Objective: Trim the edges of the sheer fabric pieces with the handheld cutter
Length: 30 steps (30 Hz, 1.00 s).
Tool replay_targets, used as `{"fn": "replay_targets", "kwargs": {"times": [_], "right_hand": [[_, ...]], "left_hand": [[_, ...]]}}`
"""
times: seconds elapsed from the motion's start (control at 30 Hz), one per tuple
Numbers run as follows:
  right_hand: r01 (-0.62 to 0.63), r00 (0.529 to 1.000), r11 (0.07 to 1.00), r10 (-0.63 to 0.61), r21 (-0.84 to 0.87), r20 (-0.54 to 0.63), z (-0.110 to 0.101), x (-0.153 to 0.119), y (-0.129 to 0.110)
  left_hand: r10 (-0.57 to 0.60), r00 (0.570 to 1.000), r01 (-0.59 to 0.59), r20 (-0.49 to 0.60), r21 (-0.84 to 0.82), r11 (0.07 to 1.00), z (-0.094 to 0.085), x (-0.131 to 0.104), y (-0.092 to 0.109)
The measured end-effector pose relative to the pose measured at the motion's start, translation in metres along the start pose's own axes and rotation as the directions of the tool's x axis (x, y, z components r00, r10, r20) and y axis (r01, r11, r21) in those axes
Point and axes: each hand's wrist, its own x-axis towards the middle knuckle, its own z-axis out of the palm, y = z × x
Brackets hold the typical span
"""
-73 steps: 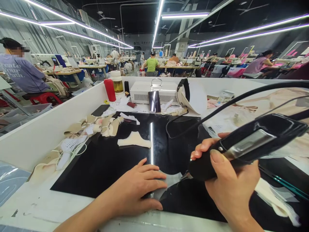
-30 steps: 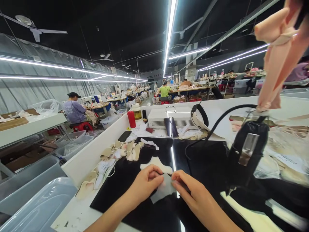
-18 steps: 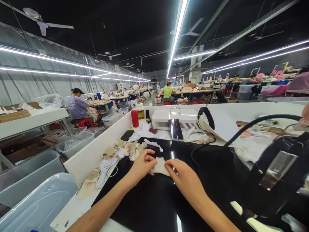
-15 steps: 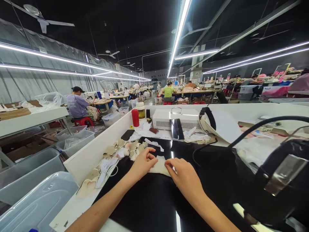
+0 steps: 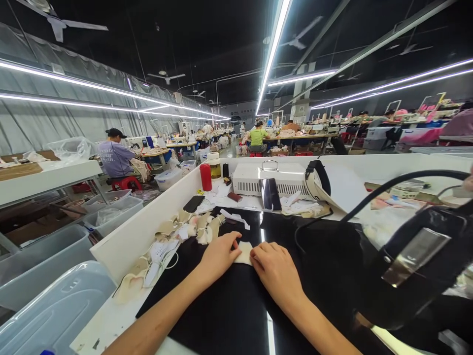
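A small cream fabric piece (image 5: 244, 253) lies on the glossy black work surface (image 5: 229, 305) between my two hands. My left hand (image 5: 220, 252) grips its left edge, thumb and fingers bent toward each other. At the right edge, my right hand (image 5: 275, 264) presses its closed fingertips onto the cloth. Both hands cover parts of the piece. Just beyond them lies a white strip (image 5: 235, 218). A heap of cream fabric pieces (image 5: 199, 224) sits to the left of my left hand.
A white vented box (image 5: 271, 178) stands at the back, a phone (image 5: 270, 195) leaning on it. Left of it are a red can (image 5: 206, 177) and a jar (image 5: 214, 165). A black device with a metal plate (image 5: 416, 256) and thick cable occupies the right. Co-workers sit farther off.
My hands have come slightly closer together, and less of the cream fabric shows between them. My right fingers are more curled over its edge. The black device at right has shifted left.
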Motion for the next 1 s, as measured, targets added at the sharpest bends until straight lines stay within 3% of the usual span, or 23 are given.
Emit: {"fn": "replay_targets", "kwargs": {"times": [0.13,0.3,0.4,0.5,0.6,0.73,0.83,1.0], "right_hand": [[0.026,0.997,0.993,-0.018,0.116,-0.071,-0.022,-0.007,-0.012],[0.104,0.994,0.957,-0.092,0.271,-0.058,-0.071,-0.050,-0.024],[0.129,0.991,0.938,-0.132,0.322,-0.011,-0.099,-0.088,-0.015],[0.080,0.995,0.945,-0.092,0.316,0.024,-0.125,-0.127,0.014],[-0.098,0.995,0.955,0.091,0.280,0.038,-0.144,-0.163,0.055],[-0.325,0.946,0.921,0.320,0.216,0.061,-0.154,-0.201,0.095],[-0.379,0.925,0.895,0.359,0.234,0.126,-0.151,-0.216,0.101],[-0.382,0.922,0.874,0.342,0.299,0.179,-0.136,-0.218,0.089]], "left_hand": [[0.048,0.998,-0.044,-0.044,0.079,0.996,0.000,-0.001,-0.007],[0.158,0.979,-0.145,-0.128,0.105,0.984,-0.012,-0.008,-0.014],[0.226,0.962,-0.214,-0.153,0.095,0.972,-0.016,-0.014,-0.016],[0.288,0.948,-0.277,-0.136,0.095,0.956,-0.014,-0.022,-0.009],[0.362,0.923,-0.345,-0.131,0.131,0.929,-0.008,-0.031,0.008],[0.454,0.887,-0.443,-0.081,0.124,0.888,0.011,-0.047,0.043],[0.496,0.868,-0.494,-0.011,0.065,0.867,0.031,-0.062,0.073],[0.550,0.824,-0.557,0.137,0.013,0.830,0.067,-0.084,0.119]]}}
